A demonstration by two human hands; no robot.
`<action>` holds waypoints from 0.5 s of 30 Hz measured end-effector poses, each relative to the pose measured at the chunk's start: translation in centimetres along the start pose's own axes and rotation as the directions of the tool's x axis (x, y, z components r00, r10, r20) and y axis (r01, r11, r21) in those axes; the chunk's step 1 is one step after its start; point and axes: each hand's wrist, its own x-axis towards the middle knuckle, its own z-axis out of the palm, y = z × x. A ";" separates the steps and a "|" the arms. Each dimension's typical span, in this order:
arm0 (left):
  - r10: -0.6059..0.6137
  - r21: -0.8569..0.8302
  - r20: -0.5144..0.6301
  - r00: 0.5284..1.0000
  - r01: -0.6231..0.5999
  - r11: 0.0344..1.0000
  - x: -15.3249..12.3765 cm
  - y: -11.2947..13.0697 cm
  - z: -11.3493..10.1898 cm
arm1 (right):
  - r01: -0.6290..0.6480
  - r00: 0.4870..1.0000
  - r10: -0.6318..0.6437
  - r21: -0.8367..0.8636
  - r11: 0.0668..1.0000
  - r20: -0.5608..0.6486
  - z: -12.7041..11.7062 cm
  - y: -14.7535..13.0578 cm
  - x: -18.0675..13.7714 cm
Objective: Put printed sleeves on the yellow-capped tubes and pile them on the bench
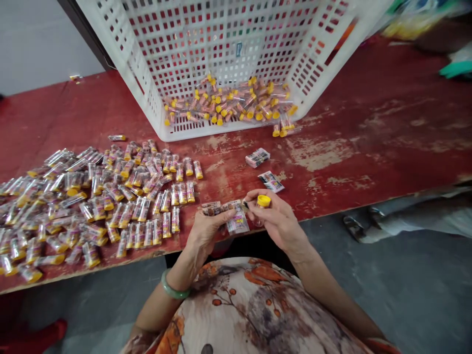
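Near the table's front edge, my left hand [205, 230] pinches small printed plastic packets [238, 222] between thumb and fingers. My right hand [279, 220] is just beside it, its fingers closed around a small clear tube with a yellow cap [263, 200]. The cap faces up, and most of the tube is hidden by the fingers. Its fingertips are close to the edge of the packets; whether they touch cannot be made out. A flat printed packet [271, 182] lies just beyond my right hand, with a stack of similar packets [257, 158] behind it.
A white plastic basket [199, 129], tipped toward me, holds many yellow-capped tubes [236, 103]; a few spill over its lip. Many tubes with printed inserts [140, 206] cover the left of the worn red table [368, 147]. Another person's leg shows at right.
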 end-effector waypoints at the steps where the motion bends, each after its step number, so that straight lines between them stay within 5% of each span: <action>1: 0.011 -0.034 -0.004 1.000 -0.011 0.999 0.0 0.1 0.1 | 0.005 1.000 -0.006 0.019 1.000 0.019 -0.3 -0.3 -0.3; 9: 0.018 -0.223 -0.111 0.994 -0.043 0.974 0.1 -0.9 0.5 | 0.109 0.994 -0.112 -0.192 0.975 -0.005 -2.5 -0.4 -2.8; 15: 0.052 -0.232 -0.138 0.989 -0.084 0.969 -0.4 -0.8 0.6 | 0.045 0.998 -0.047 -0.068 0.997 -0.035 -1.9 -0.3 -2.7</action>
